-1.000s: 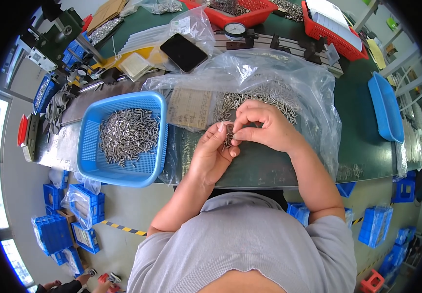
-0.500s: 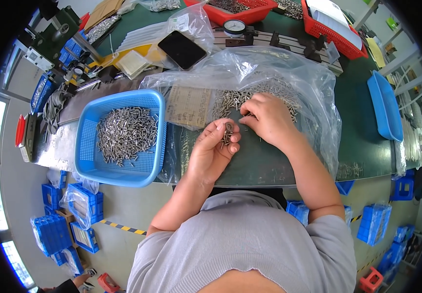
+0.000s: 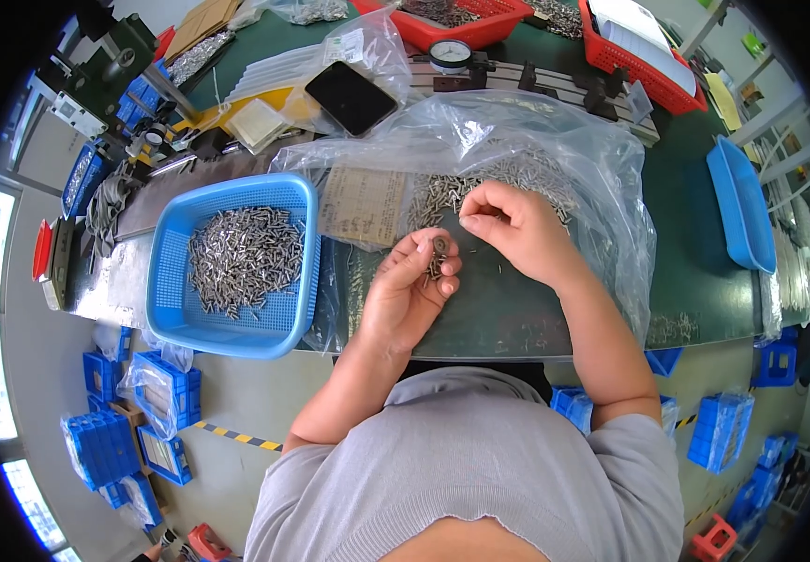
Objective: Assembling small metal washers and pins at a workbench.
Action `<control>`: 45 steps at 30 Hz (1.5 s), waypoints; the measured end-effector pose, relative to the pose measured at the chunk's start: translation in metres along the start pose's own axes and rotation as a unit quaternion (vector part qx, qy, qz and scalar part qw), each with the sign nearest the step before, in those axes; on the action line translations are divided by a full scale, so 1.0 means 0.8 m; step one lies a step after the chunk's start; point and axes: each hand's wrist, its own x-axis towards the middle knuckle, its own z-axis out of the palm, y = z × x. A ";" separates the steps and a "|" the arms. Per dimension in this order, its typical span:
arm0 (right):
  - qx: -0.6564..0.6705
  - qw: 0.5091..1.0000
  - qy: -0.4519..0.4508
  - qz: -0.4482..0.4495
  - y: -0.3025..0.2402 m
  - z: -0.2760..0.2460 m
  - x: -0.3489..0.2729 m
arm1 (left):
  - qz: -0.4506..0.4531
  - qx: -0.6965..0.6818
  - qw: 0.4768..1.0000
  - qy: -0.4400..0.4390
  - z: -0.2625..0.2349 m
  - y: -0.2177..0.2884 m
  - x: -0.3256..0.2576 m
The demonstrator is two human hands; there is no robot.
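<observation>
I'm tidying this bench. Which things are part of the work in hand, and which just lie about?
In use: left hand holding small metal pins; right hand over the clear plastic bag of pins; blue basket of pins.

Lying about: black phone; dial gauge; red trays; blue tray.

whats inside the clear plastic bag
A heap of small metal pins shows through the clear bag, with a brown paper slip at its left. The right hand covers part of the heap; how deep it goes cannot be seen.
</observation>
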 end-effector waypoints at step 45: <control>0.026 0.996 0.088 0.005 0.012 -0.020 -0.001 | 0.005 0.022 1.000 0.022 0.004 -0.002 0.002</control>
